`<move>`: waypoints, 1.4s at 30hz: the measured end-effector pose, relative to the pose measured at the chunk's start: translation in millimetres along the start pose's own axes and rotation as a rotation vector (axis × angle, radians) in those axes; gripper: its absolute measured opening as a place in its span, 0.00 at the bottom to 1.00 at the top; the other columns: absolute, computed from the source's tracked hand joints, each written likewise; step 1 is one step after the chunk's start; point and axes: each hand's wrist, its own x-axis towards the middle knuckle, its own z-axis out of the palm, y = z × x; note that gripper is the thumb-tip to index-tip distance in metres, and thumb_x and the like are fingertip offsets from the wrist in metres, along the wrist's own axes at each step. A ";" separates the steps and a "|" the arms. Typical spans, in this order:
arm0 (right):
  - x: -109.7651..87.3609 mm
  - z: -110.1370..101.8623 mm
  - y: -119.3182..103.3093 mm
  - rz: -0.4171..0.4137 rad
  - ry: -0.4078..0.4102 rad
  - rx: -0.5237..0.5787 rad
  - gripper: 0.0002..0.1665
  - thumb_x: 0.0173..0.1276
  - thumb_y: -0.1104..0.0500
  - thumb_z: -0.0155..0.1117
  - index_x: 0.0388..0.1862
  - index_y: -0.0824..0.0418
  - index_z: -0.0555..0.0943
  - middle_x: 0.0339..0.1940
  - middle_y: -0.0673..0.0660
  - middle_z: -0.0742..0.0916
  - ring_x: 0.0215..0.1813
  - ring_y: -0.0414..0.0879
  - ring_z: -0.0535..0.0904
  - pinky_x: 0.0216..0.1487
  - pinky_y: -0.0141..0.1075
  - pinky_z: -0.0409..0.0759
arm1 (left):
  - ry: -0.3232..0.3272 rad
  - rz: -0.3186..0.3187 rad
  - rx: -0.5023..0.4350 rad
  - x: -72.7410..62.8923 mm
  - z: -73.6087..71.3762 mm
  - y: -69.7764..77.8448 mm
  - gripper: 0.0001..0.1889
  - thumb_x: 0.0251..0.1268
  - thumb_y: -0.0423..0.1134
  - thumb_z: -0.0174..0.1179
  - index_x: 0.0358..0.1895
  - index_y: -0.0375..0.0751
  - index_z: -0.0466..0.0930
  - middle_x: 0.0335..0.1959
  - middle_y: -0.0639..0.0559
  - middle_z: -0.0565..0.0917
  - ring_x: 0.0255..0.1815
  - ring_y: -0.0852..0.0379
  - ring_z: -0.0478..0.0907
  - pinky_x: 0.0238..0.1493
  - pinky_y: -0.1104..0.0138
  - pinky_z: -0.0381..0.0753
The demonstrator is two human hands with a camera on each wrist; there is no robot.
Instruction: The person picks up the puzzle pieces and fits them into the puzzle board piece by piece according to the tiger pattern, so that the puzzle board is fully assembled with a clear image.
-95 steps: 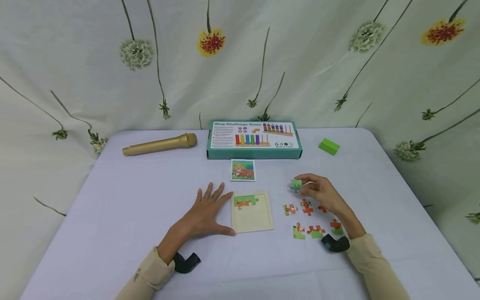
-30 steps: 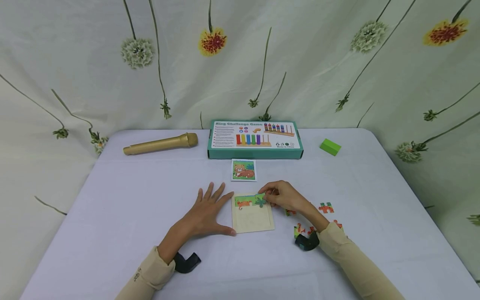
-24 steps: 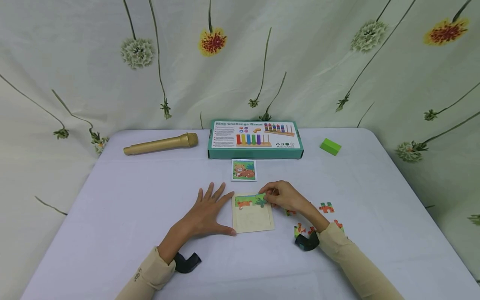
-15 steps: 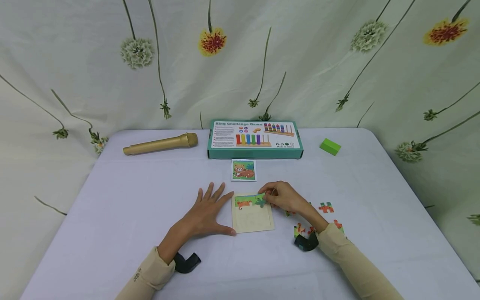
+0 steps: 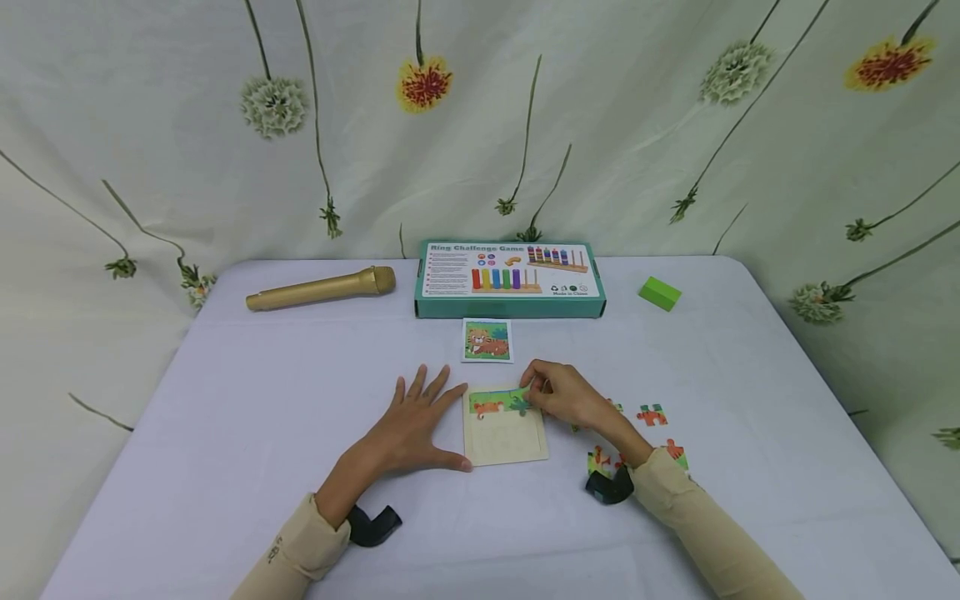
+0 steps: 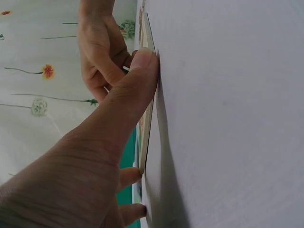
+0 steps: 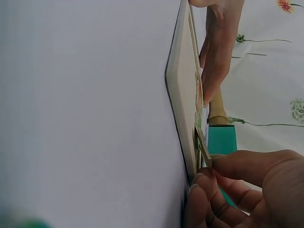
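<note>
A square wooden puzzle tray (image 5: 502,439) lies flat on the table, its upper left holding orange-and-green joined pieces (image 5: 486,404). My left hand (image 5: 408,427) is spread beside it, thumb and index fingertip at its left edge. At the tray's upper right corner my right hand (image 5: 564,395) pinches a green jigsaw piece (image 5: 518,402) between thumb and fingers. Seen from the right wrist, that jigsaw piece (image 7: 204,148) is tilted, its near edge raised above the tray. Several loose jigsaw pieces (image 5: 652,415) lie to the right, partly hidden under the right forearm.
A tiger picture card (image 5: 487,341) lies just beyond the tray. Behind it sits a teal game box (image 5: 510,307), with a gold toy microphone (image 5: 318,290) to its left and a green block (image 5: 660,293) to its right. A flowered cloth (image 5: 480,125) hangs behind the white-covered table.
The right hand has carried the green jigsaw piece leftward from above the loose pieces to the tray's upper right corner, and has since shifted only slightly there. The left hand has stayed put.
</note>
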 end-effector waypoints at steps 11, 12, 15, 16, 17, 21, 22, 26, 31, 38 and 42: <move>-0.1 1.1 -0.6 0.009 0.018 -0.015 0.06 0.66 0.66 0.61 0.41 0.63 0.77 0.25 0.53 0.79 0.21 0.41 0.71 0.21 0.30 0.70 | 0.002 0.006 0.001 0.4 0.1 -0.3 0.60 0.34 0.73 0.68 0.75 0.52 0.56 0.78 0.44 0.46 0.77 0.36 0.32 0.71 0.37 0.33; 0.0 1.2 -0.5 0.011 0.019 -0.015 0.06 0.66 0.66 0.61 0.41 0.63 0.77 0.25 0.53 0.79 0.21 0.41 0.71 0.21 0.30 0.70 | 0.002 0.005 0.001 0.5 0.2 -0.3 0.60 0.34 0.73 0.68 0.75 0.53 0.56 0.78 0.44 0.46 0.77 0.37 0.32 0.71 0.37 0.33; 0.5 1.5 0.1 0.009 0.025 -0.022 0.06 0.66 0.65 0.62 0.41 0.63 0.77 0.24 0.52 0.78 0.21 0.41 0.70 0.21 0.30 0.68 | 0.003 0.004 0.001 0.5 0.5 -0.7 0.60 0.34 0.73 0.68 0.75 0.53 0.56 0.78 0.45 0.46 0.77 0.37 0.32 0.71 0.38 0.33; 0.6 1.5 0.3 0.006 0.025 -0.025 0.06 0.66 0.65 0.62 0.40 0.63 0.77 0.24 0.52 0.78 0.21 0.41 0.70 0.21 0.29 0.68 | 0.003 0.005 0.000 0.4 0.5 -0.8 0.60 0.34 0.73 0.68 0.75 0.53 0.56 0.78 0.45 0.46 0.77 0.37 0.32 0.71 0.38 0.33; 0.7 1.5 0.6 0.004 0.025 -0.029 0.06 0.65 0.65 0.63 0.41 0.63 0.77 0.23 0.52 0.78 0.21 0.40 0.69 0.21 0.29 0.67 | 0.004 0.005 -0.002 0.5 0.4 -0.8 0.60 0.34 0.74 0.68 0.75 0.53 0.56 0.78 0.45 0.46 0.77 0.37 0.32 0.71 0.38 0.33; 0.7 1.7 1.2 -0.003 0.025 -0.039 0.07 0.65 0.65 0.64 0.41 0.63 0.77 0.22 0.51 0.78 0.21 0.40 0.68 0.22 0.29 0.66 | 0.003 0.006 -0.007 0.5 0.1 -0.8 0.60 0.34 0.74 0.68 0.75 0.52 0.56 0.78 0.45 0.46 0.77 0.37 0.32 0.71 0.38 0.32; 0.7 1.7 1.3 -0.002 0.025 -0.040 0.07 0.65 0.65 0.64 0.41 0.63 0.77 0.22 0.51 0.78 0.21 0.40 0.68 0.22 0.29 0.66 | 0.002 0.006 -0.007 0.5 -0.2 -0.6 0.60 0.34 0.73 0.68 0.75 0.52 0.56 0.78 0.45 0.46 0.77 0.37 0.32 0.71 0.38 0.32; 0.9 2.3 1.4 0.000 0.029 -0.051 0.09 0.64 0.65 0.65 0.41 0.63 0.77 0.21 0.51 0.77 0.22 0.40 0.68 0.23 0.29 0.65 | 0.002 0.005 -0.012 -0.3 -0.5 -0.2 0.60 0.34 0.73 0.68 0.75 0.52 0.56 0.78 0.45 0.46 0.77 0.37 0.32 0.71 0.38 0.32; 0.7 3.6 1.3 0.000 0.036 -0.077 0.09 0.63 0.64 0.66 0.41 0.62 0.77 0.21 0.50 0.77 0.22 0.40 0.68 0.23 0.29 0.66 | 0.000 0.002 -0.012 -0.1 0.9 -0.5 0.60 0.34 0.74 0.68 0.75 0.53 0.56 0.78 0.45 0.46 0.77 0.37 0.31 0.71 0.38 0.32; 1.2 5.6 1.3 -0.003 0.051 -0.110 0.11 0.61 0.62 0.69 0.40 0.61 0.77 0.20 0.50 0.77 0.22 0.39 0.69 0.23 0.29 0.66 | 0.000 0.007 -0.005 0.4 1.4 -0.6 0.60 0.34 0.74 0.68 0.75 0.53 0.56 0.78 0.44 0.46 0.77 0.37 0.32 0.71 0.38 0.33; 0.8 5.0 2.1 -0.016 0.049 -0.100 0.10 0.63 0.61 0.68 0.41 0.61 0.77 0.20 0.49 0.77 0.22 0.39 0.69 0.23 0.29 0.66 | 0.005 0.011 -0.002 0.1 0.7 -0.4 0.59 0.35 0.73 0.68 0.75 0.52 0.56 0.78 0.44 0.46 0.77 0.36 0.32 0.71 0.37 0.33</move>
